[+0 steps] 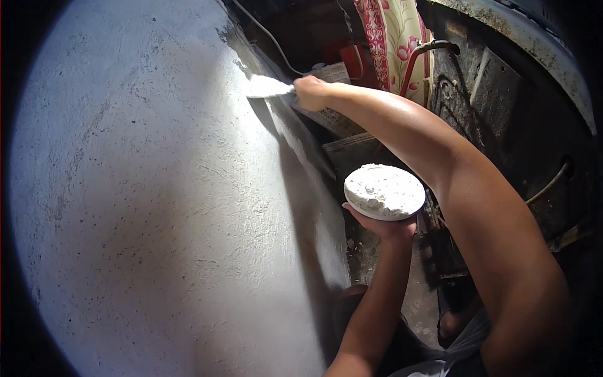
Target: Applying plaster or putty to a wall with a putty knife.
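My right hand (311, 94) is closed round the handle of a putty knife (270, 87). White paste coats its wide blade, which is at the right-hand part of a rough, whitish wall (169, 188); whether the blade presses on it I cannot tell. Lower down, my left hand (389, 227) supports a round bowl (411, 215) from beneath, with fingers curled about its underside. Lumpy white plaster (384, 190) fills the bowl to the rim.
Behind my right arm hangs a flowered cloth (397, 47) with a red border. A dark, worn panel (502, 119) with bent rods stands on the right. A pale cable (270, 34) runs down near the wall's upper edge. My foot (451, 323) shows on the floor below.
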The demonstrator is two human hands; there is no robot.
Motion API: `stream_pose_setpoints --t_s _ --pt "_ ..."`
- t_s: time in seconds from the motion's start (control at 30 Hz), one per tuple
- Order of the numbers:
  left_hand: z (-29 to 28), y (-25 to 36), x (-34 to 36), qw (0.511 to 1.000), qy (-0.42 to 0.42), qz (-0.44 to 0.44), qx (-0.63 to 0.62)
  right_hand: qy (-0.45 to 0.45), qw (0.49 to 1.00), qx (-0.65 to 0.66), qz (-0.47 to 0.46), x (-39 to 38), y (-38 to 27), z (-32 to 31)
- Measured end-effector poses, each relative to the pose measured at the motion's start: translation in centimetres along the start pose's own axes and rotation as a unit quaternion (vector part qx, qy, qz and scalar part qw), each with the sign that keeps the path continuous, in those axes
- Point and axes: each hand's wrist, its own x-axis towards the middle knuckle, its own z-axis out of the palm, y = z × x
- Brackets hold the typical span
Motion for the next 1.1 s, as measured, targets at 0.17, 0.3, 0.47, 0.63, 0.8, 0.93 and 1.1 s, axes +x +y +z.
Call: stream_pose_setpoints --t_s 0.17,0.3,0.47,0.63,0.8,0.93,1.1 --pt "0.6 -1.7 -0.8 1.000 -0.014 -0.019 -0.008 0.189 0.833 0.455 0.252 -7.1 4.0 5.5" --pt "0.1 1.4 -0.1 0.999 0.027 0.040 0.011 0.071 0.415 0.876 0.235 -8.7 1.3 -2.8" --pt "-0.3 1.2 0.2 0.999 0.022 0.022 -0.006 0.106 0.423 0.868 0.237 -10.7 2.0 -4.3" --pt "-0.1 -0.1 0.5 0.999 0.016 0.028 0.019 0.222 0.604 0.718 0.263 -9.3 3.4 -5.9" --pt "-1.1 0.8 0.8 0.995 0.060 0.070 0.040 0.327 0.779 0.458 0.277 -6.1 1.1 -11.5" --pt "-0.8 0.2 0.5 0.996 0.062 0.057 0.010 0.213 0.880 0.356 0.231 -3.9 -0.1 -16.0" --pt "-0.2 0.6 0.5 0.996 0.067 0.012 -0.049 0.263 0.759 0.543 0.243 -5.5 -5.8 -18.3"
